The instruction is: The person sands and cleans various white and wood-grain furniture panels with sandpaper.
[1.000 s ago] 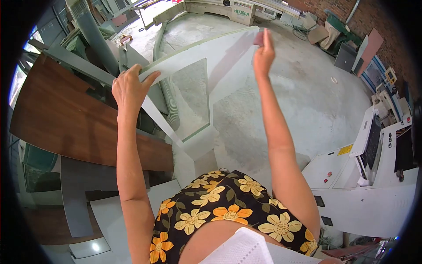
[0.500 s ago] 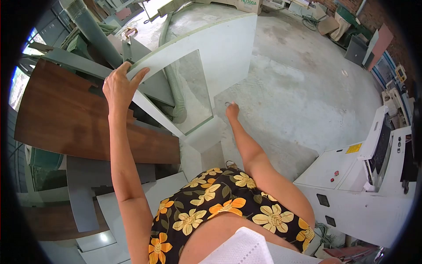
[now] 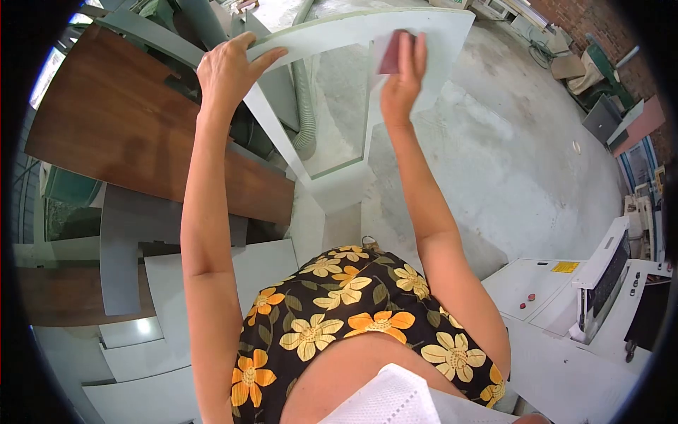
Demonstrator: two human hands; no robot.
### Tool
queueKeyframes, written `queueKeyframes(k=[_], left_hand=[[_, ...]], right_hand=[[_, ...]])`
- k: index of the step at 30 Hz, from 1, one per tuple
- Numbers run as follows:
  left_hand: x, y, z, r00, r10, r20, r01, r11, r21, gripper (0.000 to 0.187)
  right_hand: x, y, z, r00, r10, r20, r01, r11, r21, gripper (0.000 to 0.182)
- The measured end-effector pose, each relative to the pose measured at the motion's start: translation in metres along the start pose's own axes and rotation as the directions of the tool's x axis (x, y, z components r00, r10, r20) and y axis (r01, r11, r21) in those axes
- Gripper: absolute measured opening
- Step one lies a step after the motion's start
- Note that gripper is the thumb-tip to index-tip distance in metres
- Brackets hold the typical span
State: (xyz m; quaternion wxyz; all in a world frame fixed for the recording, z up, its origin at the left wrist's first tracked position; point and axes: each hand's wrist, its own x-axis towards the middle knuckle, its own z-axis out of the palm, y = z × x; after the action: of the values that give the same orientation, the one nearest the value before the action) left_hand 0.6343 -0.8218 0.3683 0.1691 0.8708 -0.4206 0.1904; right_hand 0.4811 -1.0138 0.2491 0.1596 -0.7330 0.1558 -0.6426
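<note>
You stand on a bare concrete floor, looking down past your floral top at a large pale cut-out panel that stands on edge in front of you, with a rectangular opening through its middle. To the outside of your left fingers lies a broad brown wood-grain board, with grey and white offcuts stacked nearer to you than it. A white machine cabinet sits well apart, on the outer side of your right arm. A ribbed grey hose shows through the panel's opening, between your two hands. Your left hand grips the panel's top edge, fingers curled over the far side and thumb stretched along the near face. Your right hand presses flat against the panel's face just beside the opening, its fingers closed over a small reddish-brown sanding pad that peeks out beneath the fingertips, touching the panel.
</note>
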Motion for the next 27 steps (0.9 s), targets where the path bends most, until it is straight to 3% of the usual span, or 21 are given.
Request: queueKeyframes(k=[1,2,5,8,9,11,13,16,17,20,22,25,27], left_hand=[[-0.002,-0.003,0.005,0.996,0.048,-0.081,-0.049,0.999,-0.003,0.062],[-0.002,-0.006,0.007,0.997,0.043,-0.06,-0.044,0.999,-0.01,0.062],[-0.003,-0.004,0.002,0.998,0.058,-0.039,-0.058,0.998,-0.014,0.062],[0.001,-0.009,0.011,0.992,0.081,-0.096,-0.082,0.997,-0.007,0.062],[0.0,-0.011,0.013,0.991,0.087,-0.101,-0.089,0.996,-0.013,0.062],[0.002,-0.013,0.014,0.987,0.106,-0.123,-0.109,0.994,-0.02,0.061],[0.004,-0.001,0.016,0.986,0.106,-0.129,-0.111,0.993,-0.034,0.059],[-0.001,0.001,0.014,0.98,0.128,-0.155,-0.134,0.99,-0.031,0.055],[-0.004,0.009,-0.002,0.998,0.058,-0.033,-0.059,0.997,-0.055,0.038],[0.0,0.008,0.014,0.98,0.112,-0.163,-0.124,0.99,-0.067,0.054],[0.0,0.015,0.01,0.986,0.107,-0.126,-0.114,0.992,-0.049,0.05],[-0.005,0.017,0.003,0.986,0.109,-0.129,-0.116,0.992,-0.045,0.05],[-0.009,0.023,0.001,0.981,0.119,-0.156,-0.125,0.992,-0.025,0.049]], right_hand=[[-0.008,-0.006,0.009,0.998,-0.05,0.044,0.053,0.997,-0.064,0.058],[-0.019,-0.007,0.016,0.991,-0.097,0.092,0.109,0.986,-0.125,0.056],[-0.081,0.011,0.017,0.979,-0.039,0.201,0.08,0.976,-0.201,0.053],[-0.17,0.033,-0.001,0.878,0.098,0.469,0.058,0.95,-0.308,0.049],[-0.206,0.045,-0.01,0.805,0.171,0.568,0.029,0.945,-0.325,0.047],[-0.288,0.07,-0.033,0.57,0.437,0.696,-0.073,0.871,-0.487,0.043],[-0.297,0.071,-0.059,0.247,0.642,0.726,-0.442,0.741,-0.505,0.039],[-0.293,0.047,-0.045,0.389,0.615,0.686,-0.414,0.782,-0.465,0.041],[-0.275,0.033,-0.037,0.451,0.557,0.697,-0.477,0.811,-0.34,0.042],[-0.197,-0.013,-0.004,0.69,0.397,0.605,-0.498,0.867,0.0,0.047],[-0.15,-0.047,0.017,0.829,0.299,0.473,-0.427,0.885,0.188,0.045],[-0.115,-0.084,0.048,0.891,0.296,0.346,-0.429,0.798,0.423,0.043],[-0.113,-0.1,0.053,0.862,0.297,0.411,-0.466,0.783,0.412,0.042]])
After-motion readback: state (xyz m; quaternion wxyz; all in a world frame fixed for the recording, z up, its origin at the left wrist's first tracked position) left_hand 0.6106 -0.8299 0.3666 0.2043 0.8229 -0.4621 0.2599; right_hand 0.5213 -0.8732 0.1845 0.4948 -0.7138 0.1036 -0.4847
